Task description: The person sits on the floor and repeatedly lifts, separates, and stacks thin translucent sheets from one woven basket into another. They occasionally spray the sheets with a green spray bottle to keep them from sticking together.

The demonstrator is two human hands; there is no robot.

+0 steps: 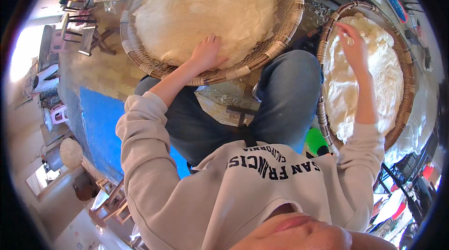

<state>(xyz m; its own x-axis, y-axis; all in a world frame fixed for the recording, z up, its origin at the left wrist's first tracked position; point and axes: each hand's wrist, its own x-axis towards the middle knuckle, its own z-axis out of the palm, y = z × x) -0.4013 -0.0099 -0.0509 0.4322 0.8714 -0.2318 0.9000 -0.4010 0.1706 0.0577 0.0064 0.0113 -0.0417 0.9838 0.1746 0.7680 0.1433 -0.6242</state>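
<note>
A large round wicker basket [238, 72] stands before my knees, holding a broad, flattened mass of off-white fibrous wadding [203, 15]. My left hand [208, 53] lies palm down on the wadding's near edge, thumb spread, gripping nothing that I can see. On my right is a smaller wicker basket [407, 85] with a lumpy, creased white mass [382, 64] that looks shinier. Over that basket's left part, my right hand [354, 50] hovers or touches lightly, fingers curved and apart. No object shows in it; a thin strand would be hard to make out.
My jeans-clad right leg [289, 85] is between the two baskets. A blue panel [101, 120] covers floor at left, with wooden stools [93, 37] farther off. Something green [314, 139] sits beside the right basket, and clear plastic sheeting [417, 130] hangs beyond it.
</note>
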